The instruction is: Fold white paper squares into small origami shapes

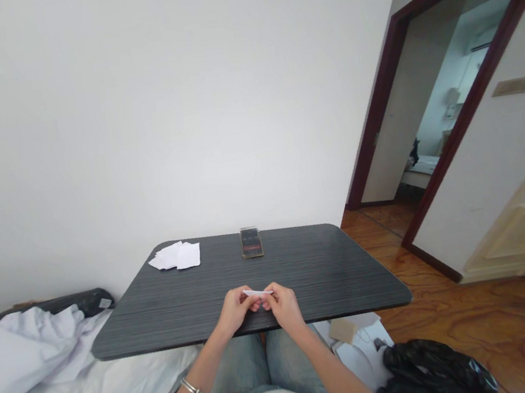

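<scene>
A small folded piece of white paper (258, 292) is held level just above the near edge of the dark table (305, 263). My left hand (235, 308) pinches its left end, and my right hand (284, 302) pinches the right end, with the fingertips of both almost meeting beneath it. How the paper is folded underneath is hidden by my fingers. At the table's far left lies a loose pile of white paper pieces (186, 255), out of reach of both hands at this moment.
A phone (251, 242) rests at the table's back edge, near the white wall (204, 98). White cloth and plastic wrapping (21, 354) lie to the left. On the floor at right are a black plastic bag (430, 370) and white papers (359, 355). A doorway (392, 99) stands beyond.
</scene>
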`<state>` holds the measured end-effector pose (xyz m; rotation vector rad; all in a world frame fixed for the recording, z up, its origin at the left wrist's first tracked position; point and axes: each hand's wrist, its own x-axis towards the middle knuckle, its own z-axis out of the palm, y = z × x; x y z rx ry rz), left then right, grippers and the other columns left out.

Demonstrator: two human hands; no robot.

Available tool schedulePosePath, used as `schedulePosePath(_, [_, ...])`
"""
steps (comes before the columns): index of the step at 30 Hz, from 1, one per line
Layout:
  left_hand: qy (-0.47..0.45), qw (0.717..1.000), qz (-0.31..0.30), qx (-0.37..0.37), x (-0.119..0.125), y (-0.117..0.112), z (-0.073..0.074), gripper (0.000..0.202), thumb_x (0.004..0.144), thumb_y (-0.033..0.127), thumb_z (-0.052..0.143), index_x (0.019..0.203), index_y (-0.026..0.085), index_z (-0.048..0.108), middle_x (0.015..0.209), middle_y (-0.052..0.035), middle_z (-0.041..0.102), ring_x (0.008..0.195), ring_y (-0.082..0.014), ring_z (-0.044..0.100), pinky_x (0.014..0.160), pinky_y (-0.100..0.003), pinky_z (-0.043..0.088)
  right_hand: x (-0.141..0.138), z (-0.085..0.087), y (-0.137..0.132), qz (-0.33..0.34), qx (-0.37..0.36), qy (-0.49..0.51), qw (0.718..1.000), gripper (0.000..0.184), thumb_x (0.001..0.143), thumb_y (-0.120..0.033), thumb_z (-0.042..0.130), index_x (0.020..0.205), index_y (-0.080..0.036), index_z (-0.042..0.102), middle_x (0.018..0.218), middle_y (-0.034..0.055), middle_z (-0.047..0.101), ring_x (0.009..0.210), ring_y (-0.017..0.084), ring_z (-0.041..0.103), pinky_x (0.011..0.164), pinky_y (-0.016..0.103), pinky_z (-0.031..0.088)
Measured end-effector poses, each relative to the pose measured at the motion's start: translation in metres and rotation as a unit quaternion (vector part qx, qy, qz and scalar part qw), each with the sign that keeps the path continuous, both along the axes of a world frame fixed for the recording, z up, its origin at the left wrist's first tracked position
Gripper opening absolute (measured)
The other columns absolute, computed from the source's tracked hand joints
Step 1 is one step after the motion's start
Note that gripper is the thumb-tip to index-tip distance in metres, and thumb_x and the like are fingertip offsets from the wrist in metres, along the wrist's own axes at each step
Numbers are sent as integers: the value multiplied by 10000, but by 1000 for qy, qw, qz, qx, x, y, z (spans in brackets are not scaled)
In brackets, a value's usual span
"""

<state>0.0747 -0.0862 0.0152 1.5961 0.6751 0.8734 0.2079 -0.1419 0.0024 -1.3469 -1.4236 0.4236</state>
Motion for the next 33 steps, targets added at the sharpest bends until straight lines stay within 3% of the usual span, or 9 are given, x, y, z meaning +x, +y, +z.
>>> schedulePosePath(7, [-49,998,-11,-34,0,0,4,244,678,343,592,739,107,596,635,-37,632,575,-129,571,555,-233,458,0,2,1,7,11,54,998,120,760,-233,480,707,-171,568,562,2,613,504,140,582,505,220,446])
schedulePosePath(15, [-67,994,31,-83,-2,2,5,263,657,338,615,768,100,620,661,-42,635,609,-128,573,572,-225,466,1,-2,5,44,19,134,990,142,732,-230,520,831,-168,600,686,27,640,594,158,599,569,259,486])
schedulePosePath(23, [-67,994,34,-79,-3,0,9,256,644,329,627,781,112,638,706,-48,650,645,-145,581,590,-235,468,5,0,7,84,5,230,970,211,715,-296,551,851,-146,612,717,47,646,670,179,603,549,269,501])
schedulePosePath(33, [-78,993,33,-79,-3,-2,11,261,679,336,596,816,117,632,756,-54,641,681,-144,573,600,-227,468,8,3,6,71,6,262,963,256,699,-338,564,834,-131,631,691,50,650,655,173,597,532,263,499])
